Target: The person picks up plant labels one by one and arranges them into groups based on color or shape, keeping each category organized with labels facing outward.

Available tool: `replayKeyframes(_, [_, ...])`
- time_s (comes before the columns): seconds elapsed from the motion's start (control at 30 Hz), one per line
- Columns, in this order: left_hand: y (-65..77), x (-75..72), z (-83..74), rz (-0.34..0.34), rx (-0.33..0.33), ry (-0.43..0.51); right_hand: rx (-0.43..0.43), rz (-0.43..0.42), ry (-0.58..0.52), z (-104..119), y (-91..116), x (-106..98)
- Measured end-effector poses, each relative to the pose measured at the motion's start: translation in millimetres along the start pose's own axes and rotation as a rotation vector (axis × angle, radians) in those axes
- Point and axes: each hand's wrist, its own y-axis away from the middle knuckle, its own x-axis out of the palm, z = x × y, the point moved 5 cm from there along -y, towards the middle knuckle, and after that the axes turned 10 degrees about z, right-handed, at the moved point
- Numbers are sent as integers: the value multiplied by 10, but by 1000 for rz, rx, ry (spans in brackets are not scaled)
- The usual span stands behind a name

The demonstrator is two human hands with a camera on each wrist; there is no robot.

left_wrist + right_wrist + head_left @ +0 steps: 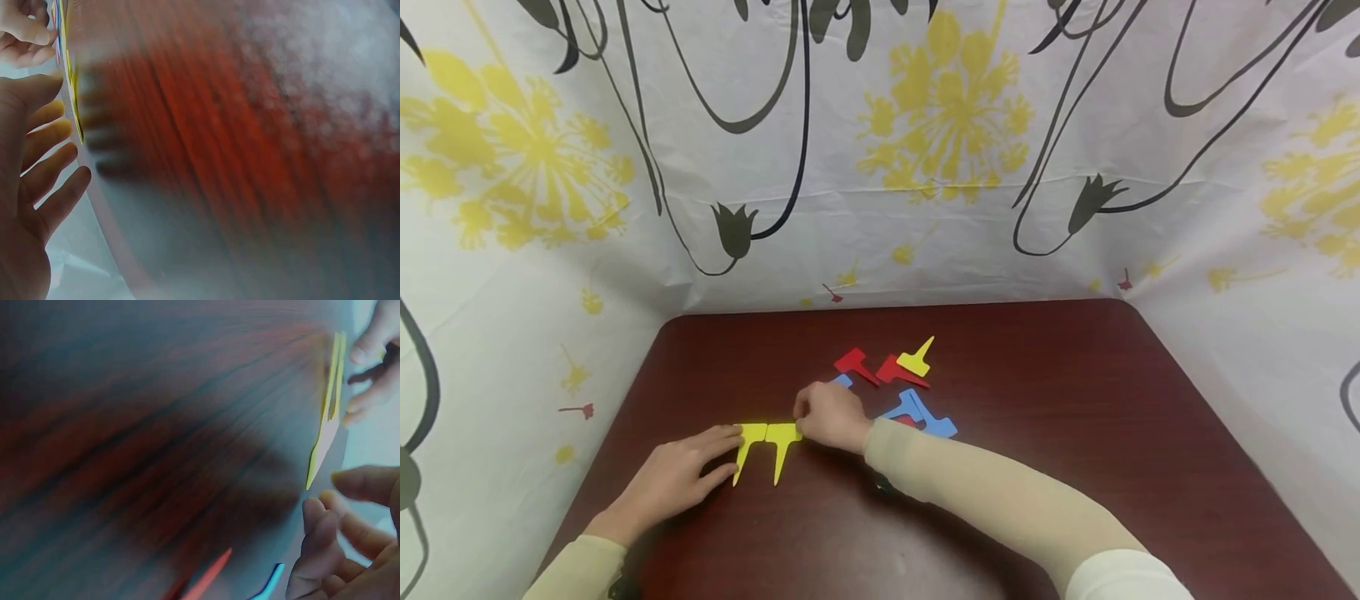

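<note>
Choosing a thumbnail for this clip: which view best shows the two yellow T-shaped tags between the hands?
The head view: it looks down on both yellow tags, showing their flat shapes. The left wrist view gives thin, edge-on slivers; the right wrist view, a steep, foreshortened angle.

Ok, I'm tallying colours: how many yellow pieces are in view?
3: one yellow piece at the left hand, another by the right hand, a third overlapping a red piece. Others may be hidden.
</note>
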Motion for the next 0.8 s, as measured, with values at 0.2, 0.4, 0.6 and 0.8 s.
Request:
replayKeyframes(0.2, [-56, -6, -71, 3, 6, 14, -207, -36, 316, 190, 71, 52])
replayKeyframes(0.4, [-108, 32, -215, 59, 28, 46, -263, -46, 426, 151, 71, -54])
replayKeyframes(0.6, [-133, 49, -358, 95, 48, 50, -260, -59, 509, -179, -1, -313])
replayKeyframes(0.8, [-186, 90, -469, 161, 57, 60, -298, 15, 575, -517, 14, -567])
